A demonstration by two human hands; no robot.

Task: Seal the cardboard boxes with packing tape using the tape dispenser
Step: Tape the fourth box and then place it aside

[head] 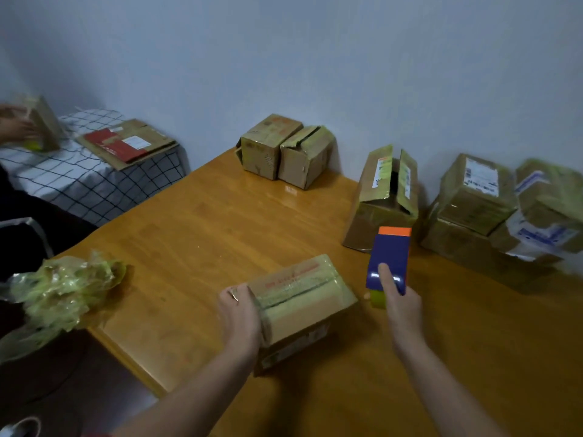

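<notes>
Ok, clock bearings are taken from the box [303, 298] at near-centre of the table [205, 222].

- Edges: the table's near-left edge runs past at 7–9 o'clock, near the box but not touching it. The wall sits at 12.
- Open room: bare wood from 10 to 12 o'clock, up to a box pair [285, 151] against the wall. There is also a strip at 3–5 o'clock.
- Blocked: an open box [385, 197] at 1 o'clock with its flaps up. A stack [492, 209] at 2 o'clock fills the right side along the wall.
- A crumpled plastic wad [63, 288] at 9 o'clock overhangs the table corner.
- Left hand [239, 313]: fingers curl over the box's left end and grip it. The box flaps are closed, with a glossy strip along the seam.
- Right hand [402, 307]: holds the dispenser [389, 260] at 3 o'clock, just beside the box and apart from it. The index finger lies straight along the blue top and the others wrap underneath. The orange nose points to 12, just short of the open box. Cannot tell if the dispenser touches the table.
- Far left at 10 o'clock: another person's hand [15, 124] is on a box over a checked cloth [94, 181].
</notes>
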